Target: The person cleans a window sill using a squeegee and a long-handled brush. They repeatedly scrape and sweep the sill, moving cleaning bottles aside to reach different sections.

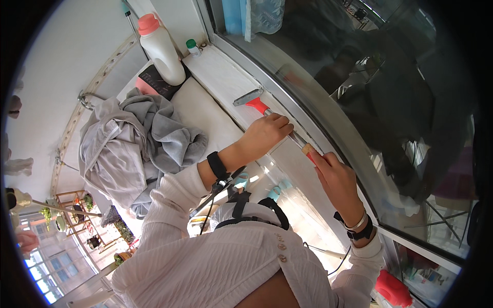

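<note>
Held across my body above the white windowsill (285,161) is a squeegee-like scraper with a grey blade (248,97), a red head (257,105) and a metal shaft (296,139). My left hand (265,133) is closed around the shaft just below the red head. Further down, my right hand (338,179) grips the red handle (310,151), with the thumb lying along it. The blade points away from me, over the sill; whether it touches the surface I cannot tell. Beside it runs the metal-framed window glass (369,115), full of reflections.
Grey clothes (127,142) lie heaped on the left, near a metal tap (85,99). Behind them stands a white bottle with a pink cap (161,54). A small green-capped bottle (193,47) is in the sill's corner. A red container (392,288) sits low at right.
</note>
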The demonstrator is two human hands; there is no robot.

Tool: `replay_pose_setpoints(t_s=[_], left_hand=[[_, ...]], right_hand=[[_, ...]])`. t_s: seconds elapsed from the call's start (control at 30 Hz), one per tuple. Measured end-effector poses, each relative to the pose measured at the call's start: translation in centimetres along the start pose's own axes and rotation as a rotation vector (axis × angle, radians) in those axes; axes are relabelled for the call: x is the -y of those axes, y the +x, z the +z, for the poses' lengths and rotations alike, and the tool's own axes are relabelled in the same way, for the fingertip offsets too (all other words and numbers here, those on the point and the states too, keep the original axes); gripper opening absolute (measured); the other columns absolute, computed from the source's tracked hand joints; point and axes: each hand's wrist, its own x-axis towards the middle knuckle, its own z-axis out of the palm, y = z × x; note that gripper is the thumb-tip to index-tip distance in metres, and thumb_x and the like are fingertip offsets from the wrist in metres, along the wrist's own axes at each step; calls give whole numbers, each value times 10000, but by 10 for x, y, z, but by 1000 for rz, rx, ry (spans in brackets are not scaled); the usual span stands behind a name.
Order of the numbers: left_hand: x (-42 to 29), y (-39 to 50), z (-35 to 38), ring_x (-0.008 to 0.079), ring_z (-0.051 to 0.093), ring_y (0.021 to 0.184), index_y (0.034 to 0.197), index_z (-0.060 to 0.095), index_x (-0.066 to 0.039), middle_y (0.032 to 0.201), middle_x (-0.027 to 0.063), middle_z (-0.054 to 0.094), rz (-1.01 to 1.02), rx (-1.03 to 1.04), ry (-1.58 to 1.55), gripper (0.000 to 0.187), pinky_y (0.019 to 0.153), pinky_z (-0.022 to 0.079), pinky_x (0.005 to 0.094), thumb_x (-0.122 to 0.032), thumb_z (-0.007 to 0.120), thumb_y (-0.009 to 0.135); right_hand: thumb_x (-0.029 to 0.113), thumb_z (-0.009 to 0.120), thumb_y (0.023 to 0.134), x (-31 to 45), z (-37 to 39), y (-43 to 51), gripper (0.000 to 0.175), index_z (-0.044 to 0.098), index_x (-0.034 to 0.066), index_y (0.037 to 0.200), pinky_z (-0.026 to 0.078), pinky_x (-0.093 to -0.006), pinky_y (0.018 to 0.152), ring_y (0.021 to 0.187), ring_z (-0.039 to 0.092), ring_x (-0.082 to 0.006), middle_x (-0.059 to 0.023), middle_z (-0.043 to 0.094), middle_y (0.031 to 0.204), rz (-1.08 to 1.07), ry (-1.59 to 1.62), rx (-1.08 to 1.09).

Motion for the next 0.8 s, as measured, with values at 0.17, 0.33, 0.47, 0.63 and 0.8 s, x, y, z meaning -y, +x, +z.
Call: replay_pose_setpoints(t_s=[0.17,0.33,0.47,0.63,0.8], left_hand=[[53,2,-21,272,608,881,1018,645,-48,952,67,629,-75,-16,3,239,728,523,353,-78,629,781],[40,5,-29,273,606,854,1017,639,-42,935,70,630,-60,-14,-38,234,711,522,351,-90,628,789],[19,0,-21,256,616,883,1048,618,-27,967,69,621,39,-36,-56,289,729,528,345,-61,597,762],[73,1,-29,278,622,860,1020,635,-38,951,72,635,-69,-41,-20,224,710,522,366,-66,610,800],[122,4,-48,292,624,858,998,642,-48,952,80,641,-167,-69,-44,203,691,512,384,-74,658,798]], right_hand=[[31,635,850,4,18,63,429,584,93,1272,487,-305,509,573,584,-202,-73,514,769,-68,3,-27],[25,646,828,12,-4,56,478,570,108,1292,501,-316,541,608,600,-227,-81,529,784,-30,24,61],[43,663,823,14,-24,34,469,583,122,1278,507,-317,551,623,608,-232,-87,539,794,3,20,126],[36,659,823,17,-3,84,414,605,116,1226,513,-349,567,649,616,-260,-91,552,797,-32,24,64],[14,647,814,18,22,143,396,603,105,1197,511,-380,574,665,616,-293,-98,571,818,-130,79,-22]])
